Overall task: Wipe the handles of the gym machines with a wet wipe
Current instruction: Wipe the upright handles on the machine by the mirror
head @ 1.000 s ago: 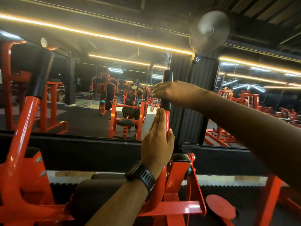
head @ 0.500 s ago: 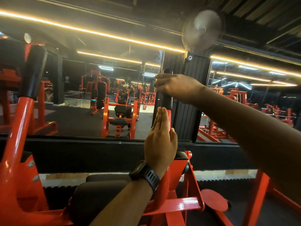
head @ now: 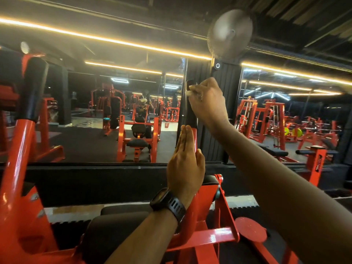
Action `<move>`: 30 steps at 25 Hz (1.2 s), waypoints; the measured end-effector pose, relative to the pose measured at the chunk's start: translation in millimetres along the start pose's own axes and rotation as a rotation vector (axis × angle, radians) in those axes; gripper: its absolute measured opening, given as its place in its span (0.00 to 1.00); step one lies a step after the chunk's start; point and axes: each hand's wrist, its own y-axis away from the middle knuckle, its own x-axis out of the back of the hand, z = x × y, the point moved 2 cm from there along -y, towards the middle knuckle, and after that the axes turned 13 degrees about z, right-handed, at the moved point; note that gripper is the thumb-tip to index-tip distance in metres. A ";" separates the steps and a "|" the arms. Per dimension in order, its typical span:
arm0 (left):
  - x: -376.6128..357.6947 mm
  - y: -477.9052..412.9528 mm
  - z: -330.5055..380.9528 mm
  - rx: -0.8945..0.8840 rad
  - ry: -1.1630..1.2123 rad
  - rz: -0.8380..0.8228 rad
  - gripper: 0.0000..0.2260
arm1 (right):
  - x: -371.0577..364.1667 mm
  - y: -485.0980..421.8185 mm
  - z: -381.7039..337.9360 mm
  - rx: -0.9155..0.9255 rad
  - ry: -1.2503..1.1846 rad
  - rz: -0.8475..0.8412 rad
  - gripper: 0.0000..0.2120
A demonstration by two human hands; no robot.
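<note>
up at the top end of the machine's upright black handle grip (head: 189, 117), the right hand (head: 207, 103) curls round a white wet wipe (head: 190, 91) pressed on it, while the left hand (head: 185, 164), fingers straight and together, rests flat against the red lever (head: 194, 138) just below.

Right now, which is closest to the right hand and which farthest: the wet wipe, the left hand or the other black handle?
1. Wet wipe, held in the right hand.
2. Left hand, just below.
3. Other black handle, far left.
</note>
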 end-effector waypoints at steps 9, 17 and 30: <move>1.6 1.5 -1.4 0.012 -0.047 0.006 0.30 | -6.6 23.9 -2.9 -0.193 -0.095 0.155 0.10; 3.9 0.7 0.6 0.019 -0.047 0.023 0.32 | -13.1 4.8 -8.1 -0.172 -0.183 0.146 0.08; 3.6 2.8 1.5 0.048 -0.105 0.013 0.33 | -9.8 37.9 5.3 -0.143 -0.260 0.071 0.10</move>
